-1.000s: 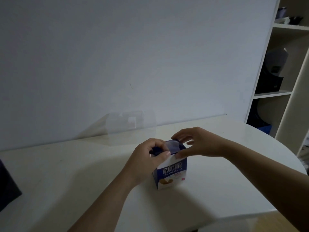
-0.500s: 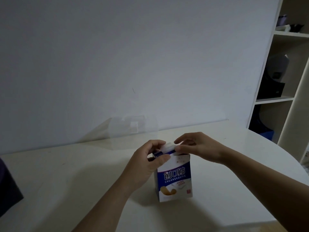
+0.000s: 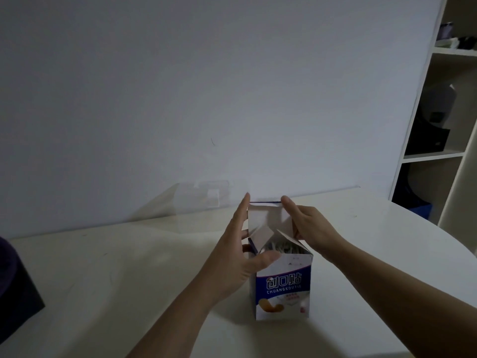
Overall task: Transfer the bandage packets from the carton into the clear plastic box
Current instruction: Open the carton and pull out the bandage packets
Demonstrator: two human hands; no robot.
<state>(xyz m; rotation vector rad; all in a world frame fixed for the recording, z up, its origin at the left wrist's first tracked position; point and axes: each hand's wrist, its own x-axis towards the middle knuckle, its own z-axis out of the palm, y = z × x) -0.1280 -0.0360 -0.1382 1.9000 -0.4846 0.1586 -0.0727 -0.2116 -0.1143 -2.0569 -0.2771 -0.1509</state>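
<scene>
Nearest me on the white table (image 3: 116, 275) stands the blue and white carton (image 3: 282, 288), upright and open at the top. The left hand (image 3: 240, 257) grips its upper left corner, thumb on the front panel, one finger straight up along the raised top flap (image 3: 263, 215). The right hand (image 3: 312, 227) pinches that flap's right edge, holding it back. Inside the mouth show the bandage packets (image 3: 282, 248), packed tight on edge. They look thin, light and papery, likely to fan out or slip, so I would pinch a bunch by its top edges, or tip the thin card carton by its sides without crushing it. Farther back, well apart, against the wall, the clear plastic box (image 3: 201, 200) sits, hard to make out. A shelf unit (image 3: 438, 156) stands at the right.
</scene>
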